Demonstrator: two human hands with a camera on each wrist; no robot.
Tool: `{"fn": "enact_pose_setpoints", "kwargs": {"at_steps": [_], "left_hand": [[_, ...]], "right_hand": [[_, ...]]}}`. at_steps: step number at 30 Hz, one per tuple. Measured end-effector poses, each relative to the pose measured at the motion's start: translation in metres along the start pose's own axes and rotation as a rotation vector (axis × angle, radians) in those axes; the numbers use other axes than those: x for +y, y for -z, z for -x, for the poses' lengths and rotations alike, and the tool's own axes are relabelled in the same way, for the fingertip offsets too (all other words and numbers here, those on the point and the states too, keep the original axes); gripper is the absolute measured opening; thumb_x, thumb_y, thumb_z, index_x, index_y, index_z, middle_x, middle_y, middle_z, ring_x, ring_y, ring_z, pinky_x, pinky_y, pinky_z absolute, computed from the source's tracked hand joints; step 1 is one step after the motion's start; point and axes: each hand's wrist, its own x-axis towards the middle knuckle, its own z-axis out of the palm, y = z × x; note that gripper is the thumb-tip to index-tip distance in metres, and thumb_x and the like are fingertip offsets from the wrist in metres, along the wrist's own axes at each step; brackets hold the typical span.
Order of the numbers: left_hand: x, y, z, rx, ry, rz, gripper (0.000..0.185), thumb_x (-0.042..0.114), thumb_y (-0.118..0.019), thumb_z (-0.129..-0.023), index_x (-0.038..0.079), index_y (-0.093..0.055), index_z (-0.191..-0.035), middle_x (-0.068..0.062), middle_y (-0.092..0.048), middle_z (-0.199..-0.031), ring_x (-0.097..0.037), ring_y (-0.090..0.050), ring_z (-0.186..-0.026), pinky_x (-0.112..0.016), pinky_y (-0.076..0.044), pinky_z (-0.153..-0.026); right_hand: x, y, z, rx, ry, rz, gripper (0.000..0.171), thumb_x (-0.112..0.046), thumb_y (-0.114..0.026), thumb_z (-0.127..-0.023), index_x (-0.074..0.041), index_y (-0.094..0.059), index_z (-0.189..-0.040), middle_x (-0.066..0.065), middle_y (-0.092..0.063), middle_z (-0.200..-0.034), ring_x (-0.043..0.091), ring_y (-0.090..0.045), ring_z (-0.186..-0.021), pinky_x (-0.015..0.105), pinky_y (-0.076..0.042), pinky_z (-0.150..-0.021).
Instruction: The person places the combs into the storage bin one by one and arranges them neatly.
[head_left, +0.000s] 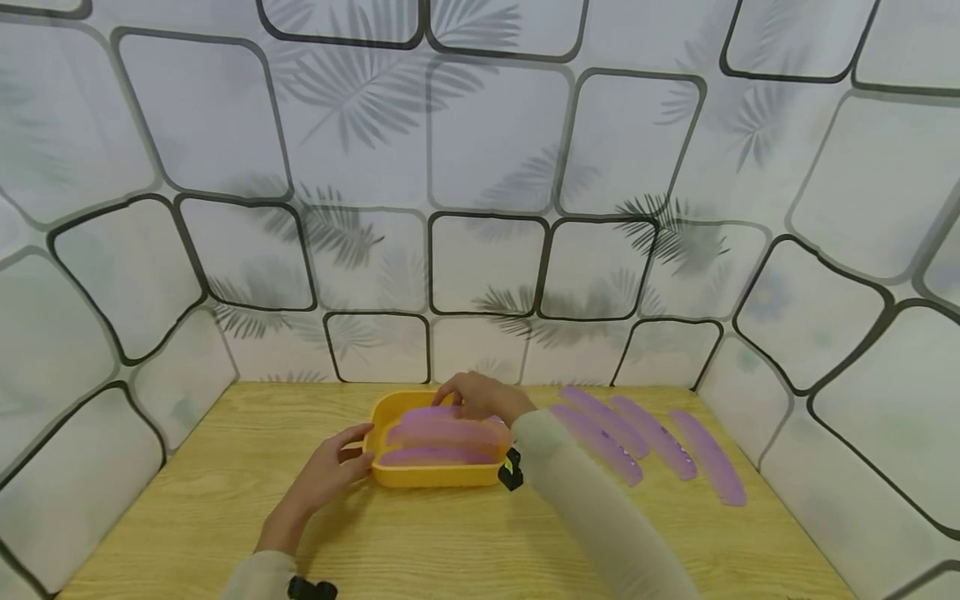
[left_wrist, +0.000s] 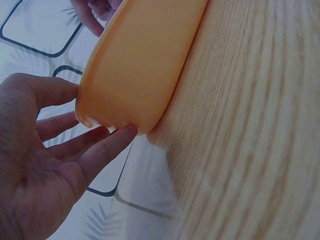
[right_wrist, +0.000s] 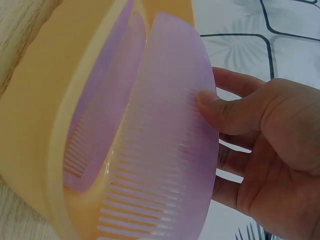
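Note:
A translucent purple comb [right_wrist: 165, 110] is pinched between thumb and fingers of my right hand [head_left: 480, 397], along its smooth curved back. It stands within a yellow tray [head_left: 442, 477], its teeth pointing toward the near wall. More purple combs [right_wrist: 107, 120] lie in the tray, leaning close to that wall. At the tray's left end my left hand [left_wrist: 45, 145] grips the end, fingertips against the outer wall and one digit reaching behind the rim. The right hand hides part of the tray's far right side.
Several purple combs [head_left: 708, 458] are spread side by side on the wooden table [head_left: 465, 542], right of the tray and beside the right sleeve. A patterned cloth wall [head_left: 480, 267] encloses the table at the back and both sides.

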Motion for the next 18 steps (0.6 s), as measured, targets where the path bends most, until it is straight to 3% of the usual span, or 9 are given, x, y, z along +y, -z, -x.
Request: {"fn": "enact_pose_setpoints", "kwargs": {"at_steps": [6, 12, 18], "left_hand": [[-0.002, 0.0, 0.0, -0.005, -0.007, 0.009, 0.06, 0.012, -0.064, -0.103, -0.011, -0.039, -0.152, -0.039, -0.042, -0.15, -0.052, -0.056, -0.129, -0.031, -0.064, -0.09], [-0.001, 0.0, 0.0, -0.004, -0.014, 0.015, 0.061, 0.012, -0.064, -0.102, -0.011, -0.039, -0.152, -0.04, -0.043, -0.15, -0.053, -0.057, -0.128, -0.031, -0.064, -0.091], [0.0, 0.0, 0.0, -0.002, -0.009, 0.015, 0.06, 0.011, -0.064, -0.102, -0.011, -0.039, -0.152, -0.039, -0.043, -0.15, -0.052, -0.057, -0.129, -0.031, -0.064, -0.091]], "right_hand": [[-0.003, -0.006, -0.003, -0.005, -0.008, 0.008, 0.04, 0.002, -0.06, -0.1, -0.023, -0.073, -0.129, 0.006, -0.07, -0.121, 0.013, -0.057, -0.09, 0.025, -0.049, -0.076], [-0.007, -0.011, -0.006, -0.017, -0.016, 0.043, 0.04, 0.001, -0.06, -0.1, -0.024, -0.073, -0.13, 0.007, -0.071, -0.126, 0.019, -0.066, -0.111, 0.028, -0.059, -0.087], [-0.009, -0.017, -0.008, -0.022, -0.015, 0.059, 0.04, 0.001, -0.061, -0.1, -0.024, -0.073, -0.128, 0.006, -0.071, -0.124, 0.019, -0.066, -0.11, 0.027, -0.059, -0.085]]}}
